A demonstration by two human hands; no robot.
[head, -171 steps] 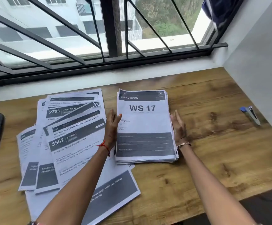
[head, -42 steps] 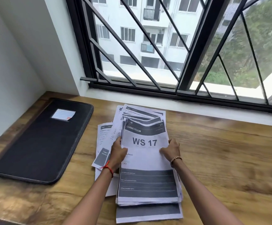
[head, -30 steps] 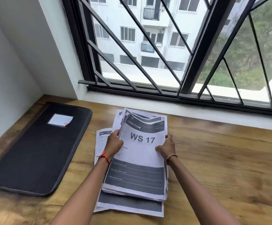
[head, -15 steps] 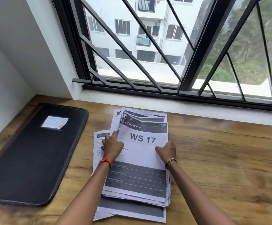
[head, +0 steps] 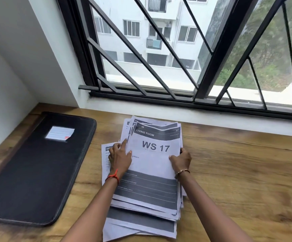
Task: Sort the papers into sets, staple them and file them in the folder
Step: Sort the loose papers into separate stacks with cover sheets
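Observation:
A thick stack of printed papers (head: 156, 165), its top sheet reading "LIVING ROOM" and "WS 17", lies on the wooden desk (head: 237, 172) on top of other loose sheets (head: 140, 226) that stick out below and to the left. My left hand (head: 120, 158) holds the stack's left edge, index finger stretched along it and thumb on the top sheet. My right hand (head: 181, 160) grips the right edge, thumb on top and fingers round the side. A shut black folder (head: 37, 172) with a white label lies flat to the left.
A white wall (head: 10, 75) bounds the desk on the left, close behind the folder. A barred window (head: 176, 67) and its white sill run along the back. Bare wood stretches to the right of the papers.
The WS 17 stack has been carried left onto the loose sheets. Over the last second it was tilted up, then lowered flatter, and both hands stayed at its side edges.

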